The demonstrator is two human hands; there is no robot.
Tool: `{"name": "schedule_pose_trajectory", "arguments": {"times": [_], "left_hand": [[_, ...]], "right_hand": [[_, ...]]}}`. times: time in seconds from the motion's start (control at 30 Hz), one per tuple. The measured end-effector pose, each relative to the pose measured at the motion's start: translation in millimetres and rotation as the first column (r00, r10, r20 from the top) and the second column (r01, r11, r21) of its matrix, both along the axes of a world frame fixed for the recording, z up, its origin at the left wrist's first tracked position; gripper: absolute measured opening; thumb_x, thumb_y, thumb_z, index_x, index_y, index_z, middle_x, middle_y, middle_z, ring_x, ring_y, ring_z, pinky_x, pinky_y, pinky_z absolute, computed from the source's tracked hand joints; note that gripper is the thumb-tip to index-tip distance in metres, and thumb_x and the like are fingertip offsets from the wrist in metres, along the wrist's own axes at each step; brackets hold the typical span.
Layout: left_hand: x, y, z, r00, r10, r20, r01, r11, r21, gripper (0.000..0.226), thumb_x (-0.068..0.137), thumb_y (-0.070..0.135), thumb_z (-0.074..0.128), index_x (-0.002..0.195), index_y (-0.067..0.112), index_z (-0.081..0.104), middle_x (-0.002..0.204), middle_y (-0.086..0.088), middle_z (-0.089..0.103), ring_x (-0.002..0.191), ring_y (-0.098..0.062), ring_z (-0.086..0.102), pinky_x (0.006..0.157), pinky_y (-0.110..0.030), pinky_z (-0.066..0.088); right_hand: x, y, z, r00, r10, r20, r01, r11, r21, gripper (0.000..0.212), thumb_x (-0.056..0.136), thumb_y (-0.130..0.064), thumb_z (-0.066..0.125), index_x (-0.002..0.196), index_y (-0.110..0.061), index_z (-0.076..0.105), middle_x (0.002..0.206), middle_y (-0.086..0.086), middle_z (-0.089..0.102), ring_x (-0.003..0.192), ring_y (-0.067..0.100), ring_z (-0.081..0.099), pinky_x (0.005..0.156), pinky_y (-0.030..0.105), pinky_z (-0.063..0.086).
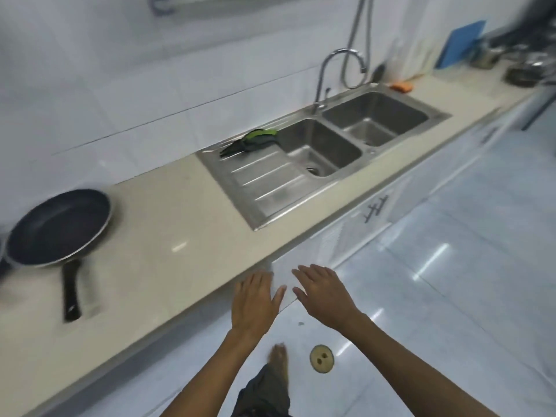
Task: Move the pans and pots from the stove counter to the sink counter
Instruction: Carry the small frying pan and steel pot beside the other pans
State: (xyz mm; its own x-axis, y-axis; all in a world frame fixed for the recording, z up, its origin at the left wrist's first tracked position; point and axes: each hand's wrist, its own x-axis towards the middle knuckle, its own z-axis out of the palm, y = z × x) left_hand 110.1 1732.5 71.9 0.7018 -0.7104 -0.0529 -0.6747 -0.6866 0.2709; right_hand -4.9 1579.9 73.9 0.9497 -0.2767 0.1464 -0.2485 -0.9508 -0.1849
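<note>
A black frying pan [57, 227] with a black handle lies on the beige counter [168, 236] at the left, its handle pointing toward the front edge. Metal pots [523, 70] stand blurred at the far right end of the counter. My left hand [255, 299] and my right hand [325, 293] hover side by side just off the counter's front edge, over the white cabinet front. Both hands are flat with the fingers spread and hold nothing.
A steel double sink [337, 145] with a drainboard and a curved tap [337, 70] is set into the counter. A green and black cloth [252, 139] lies on the drainboard. An orange sponge [401, 85] and a blue board [461, 43] are further right. A floor drain [322, 358] is near my foot.
</note>
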Motion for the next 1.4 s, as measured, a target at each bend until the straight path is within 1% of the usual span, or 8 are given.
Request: {"name": "schedule_pose_trajectory", "arguments": {"times": [0.23, 0.37, 0.5, 0.6, 0.77, 0.9, 1.07, 1.4], "left_hand": [[-25.1, -170.5, 15.0, 0.937, -0.344, 0.056, 0.344, 0.939, 0.009, 0.07, 0.101, 0.065, 0.025, 0.157, 0.024, 0.036, 0.169, 0.0, 0.02, 0.156, -0.02, 0.017, 0.125, -0.045, 0.021], [-25.4, -281.4, 19.0, 0.909, -0.405, 0.097, 0.408, 0.913, -0.009, 0.072, 0.1, 0.066, 0.028, 0.157, 0.022, 0.037, 0.168, -0.003, 0.024, 0.155, -0.022, 0.022, 0.125, -0.044, 0.023], [-26.8, -404.2, 19.3, 0.879, -0.471, 0.072, 0.468, 0.882, 0.049, 0.083, 0.095, 0.073, 0.01, 0.163, 0.025, 0.017, 0.171, -0.001, 0.005, 0.158, -0.02, 0.003, 0.126, -0.041, 0.004], [-34.2, -495.6, 25.9, 0.844, -0.53, 0.08, 0.527, 0.848, 0.054, 0.083, 0.094, 0.074, 0.011, 0.163, 0.027, 0.011, 0.171, 0.0, 0.0, 0.157, -0.02, -0.003, 0.122, -0.039, -0.01], [-59.6, -639.2, 44.6, 0.786, -0.608, 0.11, 0.608, 0.793, 0.033, 0.086, 0.092, 0.074, 0.007, 0.162, 0.026, 0.019, 0.171, -0.001, 0.007, 0.158, -0.021, 0.004, 0.125, -0.041, -0.002], [-81.5, -752.6, 45.0, 0.768, -0.628, 0.129, 0.629, 0.776, 0.033, 0.085, 0.092, 0.074, 0.009, 0.162, 0.027, 0.018, 0.171, 0.0, 0.006, 0.158, -0.021, 0.003, 0.126, -0.043, 0.001], [-114.2, -895.1, 29.6, 0.783, -0.606, 0.139, 0.602, 0.795, 0.071, 0.085, 0.093, 0.076, 0.011, 0.162, 0.028, 0.015, 0.171, 0.001, 0.005, 0.158, -0.022, 0.003, 0.127, -0.045, 0.002], [-181.4, -1160.7, 41.4, 0.832, -0.545, 0.102, 0.548, 0.837, 0.001, 0.088, 0.093, 0.076, 0.008, 0.16, 0.023, 0.028, 0.169, -0.002, 0.019, 0.156, -0.023, 0.015, 0.121, -0.04, -0.003]], "right_hand": [[-55.4, -148.6, 15.7, 0.95, -0.308, -0.045, 0.306, 0.951, -0.041, 0.053, 0.101, -0.04, 0.055, 0.145, -0.01, 0.053, 0.148, 0.013, 0.055, 0.136, 0.039, 0.049, 0.109, 0.057, 0.041], [-66.4, -242.7, 23.2, 0.916, -0.397, -0.06, 0.395, 0.917, -0.053, 0.053, 0.101, -0.039, 0.052, 0.148, -0.014, 0.049, 0.15, 0.011, 0.052, 0.14, 0.038, 0.044, 0.111, 0.058, 0.036], [-77.6, -343.2, 33.9, 0.864, -0.492, -0.11, 0.493, 0.87, -0.019, 0.056, 0.103, -0.046, 0.044, 0.151, -0.017, 0.045, 0.154, 0.009, 0.048, 0.144, 0.037, 0.039, 0.115, 0.058, 0.032], [-94.6, -412.4, 43.3, 0.823, -0.556, -0.12, 0.559, 0.829, -0.003, 0.06, 0.103, -0.052, 0.035, 0.152, -0.019, 0.043, 0.156, 0.007, 0.045, 0.146, 0.036, 0.036, 0.116, 0.058, 0.03], [-133.2, -530.3, 54.0, 0.749, -0.648, -0.139, 0.657, 0.753, 0.027, 0.069, 0.101, -0.059, 0.018, 0.151, -0.02, 0.044, 0.155, 0.006, 0.047, 0.145, 0.035, 0.038, 0.116, 0.057, 0.029], [-157.9, -641.2, 46.4, 0.727, -0.672, -0.14, 0.681, 0.731, 0.027, 0.072, 0.099, -0.06, 0.011, 0.158, -0.023, 0.03, 0.163, 0.004, 0.032, 0.151, 0.033, 0.024, 0.121, 0.054, 0.015], [-189.9, -784.9, 38.8, 0.734, -0.66, -0.161, 0.674, 0.736, 0.055, 0.067, 0.103, -0.058, 0.02, 0.158, -0.022, 0.027, 0.164, 0.005, 0.03, 0.152, 0.033, 0.021, 0.121, 0.054, 0.016], [-243.6, -1065.6, 53.5, 0.766, -0.612, -0.197, 0.629, 0.777, 0.03, 0.068, 0.102, -0.06, 0.017, 0.159, -0.023, 0.025, 0.166, 0.004, 0.027, 0.153, 0.031, 0.019, 0.122, 0.053, 0.012]]}}
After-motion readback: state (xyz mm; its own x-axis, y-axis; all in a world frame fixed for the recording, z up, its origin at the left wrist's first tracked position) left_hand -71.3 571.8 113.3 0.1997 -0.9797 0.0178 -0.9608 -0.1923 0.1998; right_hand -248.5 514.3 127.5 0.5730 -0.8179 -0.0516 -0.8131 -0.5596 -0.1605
